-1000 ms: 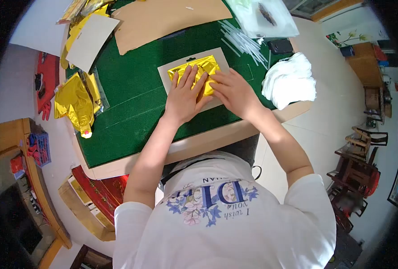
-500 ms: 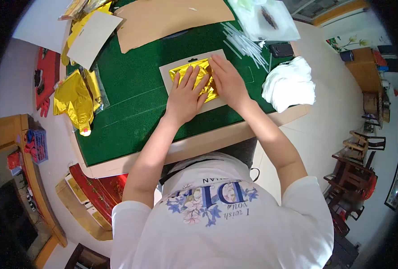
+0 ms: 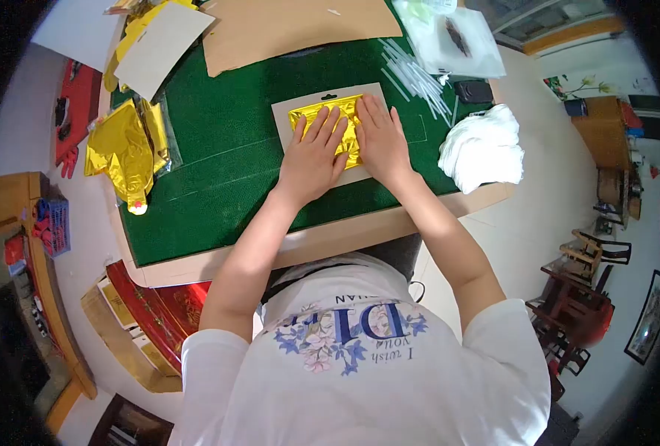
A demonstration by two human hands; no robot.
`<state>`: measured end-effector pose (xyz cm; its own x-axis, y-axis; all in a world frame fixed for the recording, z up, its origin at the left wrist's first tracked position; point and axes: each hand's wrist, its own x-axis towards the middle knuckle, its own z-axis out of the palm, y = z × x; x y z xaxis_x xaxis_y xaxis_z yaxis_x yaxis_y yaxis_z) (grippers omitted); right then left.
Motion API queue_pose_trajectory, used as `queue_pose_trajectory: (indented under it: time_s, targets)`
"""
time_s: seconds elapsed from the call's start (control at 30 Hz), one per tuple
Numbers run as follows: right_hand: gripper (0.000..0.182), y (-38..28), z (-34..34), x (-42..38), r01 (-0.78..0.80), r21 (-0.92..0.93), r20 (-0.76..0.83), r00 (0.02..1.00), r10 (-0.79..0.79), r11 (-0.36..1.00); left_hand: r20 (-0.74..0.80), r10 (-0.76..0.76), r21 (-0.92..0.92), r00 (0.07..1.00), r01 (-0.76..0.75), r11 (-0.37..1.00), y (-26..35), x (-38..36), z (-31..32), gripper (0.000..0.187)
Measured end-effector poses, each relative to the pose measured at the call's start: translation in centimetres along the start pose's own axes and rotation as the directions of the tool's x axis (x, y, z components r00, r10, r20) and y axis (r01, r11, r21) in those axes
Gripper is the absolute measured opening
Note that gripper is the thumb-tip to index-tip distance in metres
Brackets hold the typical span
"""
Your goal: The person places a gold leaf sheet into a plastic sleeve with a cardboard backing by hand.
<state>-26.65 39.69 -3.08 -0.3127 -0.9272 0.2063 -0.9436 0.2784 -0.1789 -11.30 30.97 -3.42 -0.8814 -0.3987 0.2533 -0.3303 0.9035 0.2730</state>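
A folded piece of shiny gold foil (image 3: 351, 143), perhaps a flat foil balloon, lies on a grey-beige card (image 3: 281, 119) with a dark hanging slot in its top edge. My left hand (image 3: 311, 157) rests flat on the left part of the foil, fingers stretched out and a little apart. Flat along the foil's right edge lies my right hand (image 3: 383, 145), its fingers extended and partly over the card. Both palms hide much of the foil. Neither hand grasps anything.
The table has a green top (image 3: 218, 149). Left are unfolded gold foil (image 3: 121, 145) and another card (image 3: 162, 48). Brown cardboard (image 3: 293, 33) lies at the back. Right are translucent sticks (image 3: 415, 78), a black case (image 3: 474, 92) and a white bundle (image 3: 482, 149).
My right hand has turned flatter onto the foil's right side, its thumb now out to the right. My left hand stays pressed on the foil. The whole view has shifted slightly.
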Motion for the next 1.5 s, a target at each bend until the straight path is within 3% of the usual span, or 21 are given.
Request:
queue_pose_trajectory:
  time_s: [0.1,0.4,0.5,0.57,0.7,0.8,0.87,0.9,0.97,1.0,1.07,1.5]
  targets:
    - [0.044,-0.4,-0.4,0.8,0.117,0.096,-0.102,0.989,-0.107,0.989,-0.017,0.006,-0.008,1.0,-0.006,1.0,0.1,0.0,0.1,0.056]
    - [0.045,-0.5,1.4,1.0,0.078,0.09,-0.04,0.996,-0.075,0.993,-0.007,-0.022,-0.05,1.0,0.022,0.999,-0.1,-0.1,-0.2,0.06]
    - [0.045,-0.5,1.5,1.1,0.07,0.029,-0.009,0.997,-0.07,0.997,-0.06,-0.107,0.005,0.992,0.108,0.994,0.3,-1.0,-0.4,0.059]
    - [0.046,-0.5,1.4,0.9,0.068,0.034,-0.002,0.998,-0.068,0.997,0.008,-0.153,0.036,0.988,0.153,0.988,0.2,-1.9,-0.4,0.058]
    - [0.048,-1.0,1.2,0.9,0.04,0.059,-0.002,0.999,-0.04,0.997,0.006,-0.149,0.003,0.989,0.149,0.989,-0.2,-1.9,-0.4,0.057]
    - [0.049,-1.3,0.8,0.8,0.059,0.036,0.007,0.998,-0.06,0.998,-0.065,-0.182,-0.17,0.981,0.169,0.971,-1.3,-1.6,-1.4,0.047]
    - [0.048,-1.4,0.5,0.8,0.07,0.013,0.015,0.997,-0.07,0.997,-0.136,-0.506,-0.536,0.852,0.367,0.761,-3.4,-0.9,-2.8,0.033]
    - [0.048,-1.5,0.5,0.8,0.079,-0.008,0.013,0.997,-0.079,0.997,-0.279,-0.549,-0.559,0.788,0.332,0.76,-4.3,-0.5,-2.9,0.022]
    - [0.047,-1.5,0.6,0.8,0.078,0.006,0.021,0.997,-0.078,0.997,-0.008,-0.677,-0.683,0.736,0.49,0.542,-6.3,0.1,-3.2,0.02]
    - [0.048,-1.5,0.5,0.8,0.07,0.002,0.021,0.997,-0.07,0.998,-0.007,-0.684,-0.686,0.729,0.495,0.534,-6.8,0.5,-3.0,0.02]
    - [0.048,-1.7,0.4,1.0,0.067,-0.002,0.027,0.997,-0.067,0.998,0.191,-0.691,-0.755,0.697,0.554,0.35,-7.1,1.0,-3.3,0.023]
    - [0.049,-1.7,0.6,1.0,0.056,0.009,0.009,0.998,-0.056,0.998,0.253,-0.705,-0.784,0.663,0.567,0.252,-6.4,2.4,-4.1,0.023]
